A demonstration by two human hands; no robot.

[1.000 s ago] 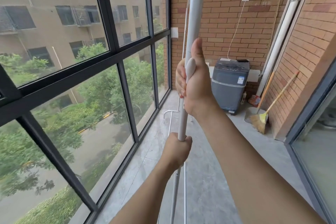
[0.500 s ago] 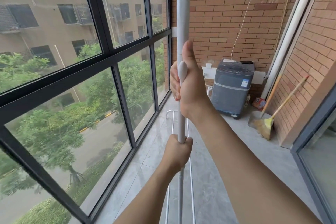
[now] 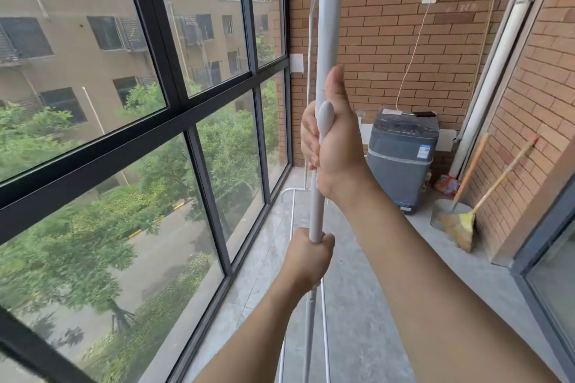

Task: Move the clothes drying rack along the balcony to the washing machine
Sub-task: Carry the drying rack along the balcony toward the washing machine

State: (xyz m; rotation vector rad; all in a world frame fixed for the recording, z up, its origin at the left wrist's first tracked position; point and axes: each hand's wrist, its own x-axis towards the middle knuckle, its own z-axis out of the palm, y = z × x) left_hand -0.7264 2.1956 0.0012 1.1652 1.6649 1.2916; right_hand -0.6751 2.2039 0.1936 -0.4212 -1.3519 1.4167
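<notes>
The drying rack's white upright pole [image 3: 327, 28] stands straight in front of me, its top out of view. My right hand [image 3: 337, 146] is wrapped around the pole at mid height, thumb up beside a white knob. My left hand [image 3: 309, 255] grips the same pole lower down. The rack's thin white base rails [image 3: 292, 196] lie along the floor by the window. The grey washing machine [image 3: 401, 155] stands against the far brick wall, to the right of the pole and a few steps ahead.
A dark-framed glass wall [image 3: 199, 146] runs along the left. A broom [image 3: 463, 224] and dustpan lean on the right brick wall past the machine. A white drainpipe [image 3: 497, 50] rises in the far corner. A grey door frame [image 3: 541, 258] lies at the right.
The pole has gone from tilted to upright. The washing machine and far wall appear slightly nearer. Both hands keep the same grip.
</notes>
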